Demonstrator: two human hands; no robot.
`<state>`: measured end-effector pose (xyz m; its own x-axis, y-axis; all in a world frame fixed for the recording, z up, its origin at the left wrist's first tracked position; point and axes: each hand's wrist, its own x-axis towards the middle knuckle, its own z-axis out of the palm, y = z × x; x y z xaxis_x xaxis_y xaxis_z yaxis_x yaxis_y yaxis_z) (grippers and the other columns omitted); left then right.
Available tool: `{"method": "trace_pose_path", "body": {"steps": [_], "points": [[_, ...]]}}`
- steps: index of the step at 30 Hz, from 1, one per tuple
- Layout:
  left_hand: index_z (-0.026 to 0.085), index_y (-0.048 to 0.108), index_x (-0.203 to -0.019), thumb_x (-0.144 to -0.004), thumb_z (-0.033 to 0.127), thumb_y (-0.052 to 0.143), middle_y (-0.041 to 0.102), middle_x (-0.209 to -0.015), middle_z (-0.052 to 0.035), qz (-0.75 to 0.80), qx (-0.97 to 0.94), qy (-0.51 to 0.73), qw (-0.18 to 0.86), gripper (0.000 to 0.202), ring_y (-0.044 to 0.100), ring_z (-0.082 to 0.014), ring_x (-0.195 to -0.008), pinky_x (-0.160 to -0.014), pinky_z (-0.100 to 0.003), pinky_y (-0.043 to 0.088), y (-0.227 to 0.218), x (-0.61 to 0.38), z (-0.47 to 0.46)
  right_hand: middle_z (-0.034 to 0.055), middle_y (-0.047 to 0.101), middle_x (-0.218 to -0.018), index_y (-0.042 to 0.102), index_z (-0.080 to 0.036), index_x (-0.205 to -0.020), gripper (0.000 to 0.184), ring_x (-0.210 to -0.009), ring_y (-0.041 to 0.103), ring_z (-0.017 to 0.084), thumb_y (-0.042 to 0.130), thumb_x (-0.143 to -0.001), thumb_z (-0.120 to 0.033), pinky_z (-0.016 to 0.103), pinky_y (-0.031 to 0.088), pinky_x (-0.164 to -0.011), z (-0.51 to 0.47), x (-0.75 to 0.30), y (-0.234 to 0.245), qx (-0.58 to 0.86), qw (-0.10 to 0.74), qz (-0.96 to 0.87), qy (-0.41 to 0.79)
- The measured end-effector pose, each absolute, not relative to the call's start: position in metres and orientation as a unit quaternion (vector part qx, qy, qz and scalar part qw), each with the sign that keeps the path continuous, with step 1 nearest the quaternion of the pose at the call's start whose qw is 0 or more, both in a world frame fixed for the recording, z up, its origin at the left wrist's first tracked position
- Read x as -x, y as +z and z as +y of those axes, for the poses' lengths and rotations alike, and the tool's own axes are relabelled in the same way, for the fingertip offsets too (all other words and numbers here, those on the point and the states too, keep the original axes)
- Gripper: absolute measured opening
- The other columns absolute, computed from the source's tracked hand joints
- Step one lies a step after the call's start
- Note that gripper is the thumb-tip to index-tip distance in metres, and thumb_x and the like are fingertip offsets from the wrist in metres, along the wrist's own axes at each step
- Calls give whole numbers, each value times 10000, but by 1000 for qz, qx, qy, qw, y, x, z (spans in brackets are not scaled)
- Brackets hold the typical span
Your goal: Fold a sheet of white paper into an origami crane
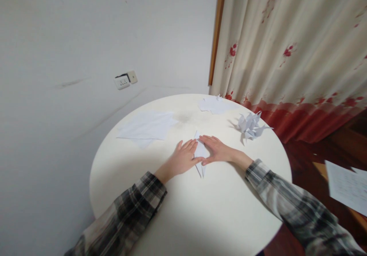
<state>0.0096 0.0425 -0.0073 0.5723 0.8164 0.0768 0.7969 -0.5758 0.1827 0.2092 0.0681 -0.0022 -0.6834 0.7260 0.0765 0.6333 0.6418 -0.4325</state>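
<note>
A narrow, pointed piece of folded white paper (pixel 200 153) lies near the middle of the round white table (pixel 218 217). My left hand (pixel 183 158) rests flat on its left side, fingers stretched out. From the right, my right hand (pixel 215 149) presses flat on the same paper, fingers together and extended. Both thumbs meet over the fold. Only the paper's top tip and its lower point show between my hands. Both sleeves are plaid.
A stack of flat white sheets (pixel 149 126) lies at the table's left. More paper pieces (pixel 213 104) sit at the far edge. Folded paper cranes (pixel 250 125) stand at the right. A floral curtain (pixel 289 49) hangs behind, with a printed sheet (pixel 346 187) at right.
</note>
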Motion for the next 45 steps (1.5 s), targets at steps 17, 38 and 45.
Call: {"method": "trace_pose_path", "body": {"steps": [17,38,45], "points": [[232,626,-1034,-763,54,370,561,-1165,-40,446,-881,160,14,413,464,-196,-1078,-952,-367,363,-2,1,58,83,624,-771,618,-168,-955,321,-766,530,193,351,-890,-333,327,401,-740,63,-207,8,446,244,-861,34],[168,601,-607,-657,22,400,643,-796,-16,367,-853,279,242,253,590,-125,-770,-738,-243,455,-2,-6,55,56,628,-1000,597,-214,-1021,243,-965,546,175,457,-823,-238,343,434,-869,63,-208,-3,358,323,-866,130],[190,631,-741,-714,51,380,642,-837,-9,382,-853,291,205,287,583,-126,-824,-800,-249,446,-2,-6,54,27,658,-962,635,-224,-970,229,-914,592,154,466,-815,-232,302,452,-843,63,-206,-2,348,281,-876,182]]}}
